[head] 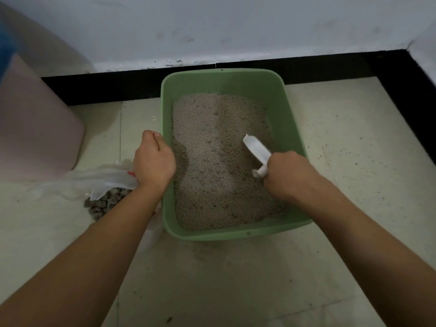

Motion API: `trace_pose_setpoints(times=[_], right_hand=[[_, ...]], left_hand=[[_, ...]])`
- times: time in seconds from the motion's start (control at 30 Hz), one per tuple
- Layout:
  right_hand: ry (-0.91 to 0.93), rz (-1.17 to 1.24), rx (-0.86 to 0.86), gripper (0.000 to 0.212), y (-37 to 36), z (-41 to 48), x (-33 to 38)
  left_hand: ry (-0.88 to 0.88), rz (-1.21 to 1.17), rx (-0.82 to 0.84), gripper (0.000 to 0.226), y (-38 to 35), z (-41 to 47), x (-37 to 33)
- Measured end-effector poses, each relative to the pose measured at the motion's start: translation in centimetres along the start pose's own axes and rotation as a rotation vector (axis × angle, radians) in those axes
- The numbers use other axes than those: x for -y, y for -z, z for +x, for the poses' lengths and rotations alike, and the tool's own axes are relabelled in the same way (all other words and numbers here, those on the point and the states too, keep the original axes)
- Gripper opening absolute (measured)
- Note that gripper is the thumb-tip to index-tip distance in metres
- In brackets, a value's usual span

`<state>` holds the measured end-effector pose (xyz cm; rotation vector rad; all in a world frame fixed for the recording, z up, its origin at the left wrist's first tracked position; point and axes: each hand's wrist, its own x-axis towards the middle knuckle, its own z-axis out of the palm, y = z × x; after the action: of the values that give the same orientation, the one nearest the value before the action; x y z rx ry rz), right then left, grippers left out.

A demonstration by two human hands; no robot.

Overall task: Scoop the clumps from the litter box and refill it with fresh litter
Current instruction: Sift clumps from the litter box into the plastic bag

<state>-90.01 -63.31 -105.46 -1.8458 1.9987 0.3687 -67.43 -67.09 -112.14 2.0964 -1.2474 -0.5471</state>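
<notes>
A green box [292, 119] sits on the floor [349, 142], its far end close to a black skirting [106, 87] under a white wall [236, 27]. Grey litter [212, 156] covers the box's bottom, uneven, with furrows and a dip near the left wall. The right hand [289, 174] is over the box's right side, clenched round the handle of a white scoop [257, 149]. The scoop's blade points toward the box's far end and lies low over the litter. The left hand [153, 159] is at the box's left rim, fingers curled. A clear bag [94, 181] runs out from under it, and I cannot tell whether the hand grips it. The bag lies on the floor just left of the box, with dark clumps [103, 204] inside it. A pink bin [35, 128] stands further left of the box. Grains dot the floor right of the box.
</notes>
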Motion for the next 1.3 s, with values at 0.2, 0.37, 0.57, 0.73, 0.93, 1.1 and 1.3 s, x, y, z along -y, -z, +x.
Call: trace_pose_setpoints(times=[0.2, 0.37, 0.57, 0.73, 0.93, 1.1, 1.3], right_hand=[[0.119, 0.151, 0.084, 0.019, 1.6, -3.9, -1.4], [0.111, 0.278, -0.121, 0.023, 4.2, -3.2, -2.0], [0.305, -0.222, -0.190, 0.020, 1.0, -0.4, -1.0], [0.274, -0.325, -0.041, 0.025, 3.4, -2.0, -2.3], [0.086, -0.350, -0.124, 0.035, 5.1, -0.8, -4.1], [0.008, -0.110, 0.222, 0.050, 3.6, 0.2, -5.5], [0.061, 0.189, 0.232, 0.050, -0.7, 0.1, -5.8]], left_hand=[[-0.015, 0.009, 0.007, 0.027, 0.0, -0.3, -0.3], [-0.015, 0.017, 0.000, 0.030, 0.0, -0.3, -0.4], [-0.024, 0.041, -0.015, 0.031, 0.0, -0.1, -0.4], [-0.015, 0.027, -0.011, 0.030, -0.1, 0.0, -0.2], [-0.003, 0.024, -0.004, 0.028, -0.2, -0.1, -0.3], [0.001, -0.004, -0.003, 0.027, 0.0, -0.1, -0.2], [0.006, -0.009, 0.007, 0.023, -0.2, -0.2, -0.5]])
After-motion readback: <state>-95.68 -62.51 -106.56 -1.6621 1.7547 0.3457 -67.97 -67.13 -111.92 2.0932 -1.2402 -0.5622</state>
